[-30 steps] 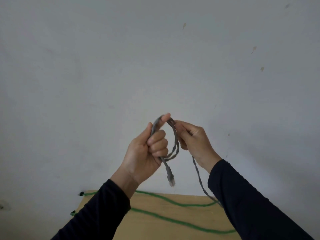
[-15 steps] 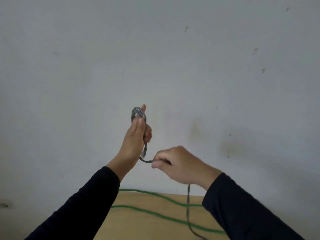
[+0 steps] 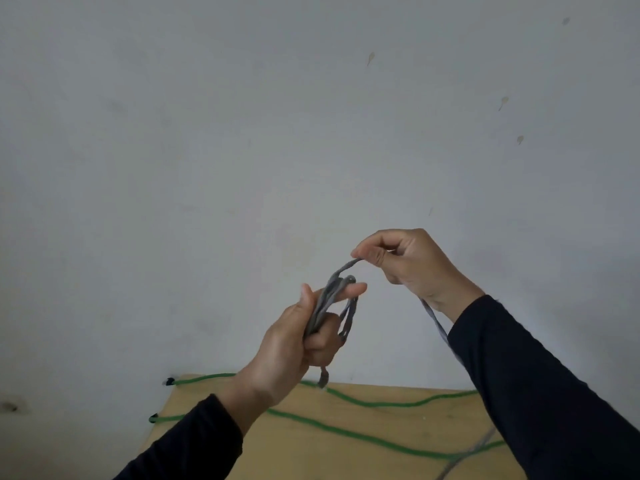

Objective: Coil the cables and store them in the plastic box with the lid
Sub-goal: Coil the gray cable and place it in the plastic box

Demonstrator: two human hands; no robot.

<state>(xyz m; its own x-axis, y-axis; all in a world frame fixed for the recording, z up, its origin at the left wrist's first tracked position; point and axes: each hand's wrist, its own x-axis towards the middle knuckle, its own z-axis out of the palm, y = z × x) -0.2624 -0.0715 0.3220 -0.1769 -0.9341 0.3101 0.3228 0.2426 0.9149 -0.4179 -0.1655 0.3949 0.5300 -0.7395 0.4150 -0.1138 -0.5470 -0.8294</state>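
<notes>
My left hand (image 3: 294,341) grips a small bundle of loops of a grey cable (image 3: 332,296), held up in front of the wall. One plug end of that cable hangs below the fist. My right hand (image 3: 408,261) is higher and to the right, pinching a strand of the same grey cable just above the bundle. From there the cable runs down behind my right sleeve to the wooden table (image 3: 381,427). A green cable (image 3: 346,429) lies stretched in long curves across the table. The plastic box and its lid are out of view.
A plain grey-white wall (image 3: 242,168) fills most of the view right behind the table. The green cable's two black ends hang at the table's left edge.
My right hand has risen from below the left hand to above and right of it, carrying the grey cable up over the bundle. My left hand has dropped lower and shifted right.
</notes>
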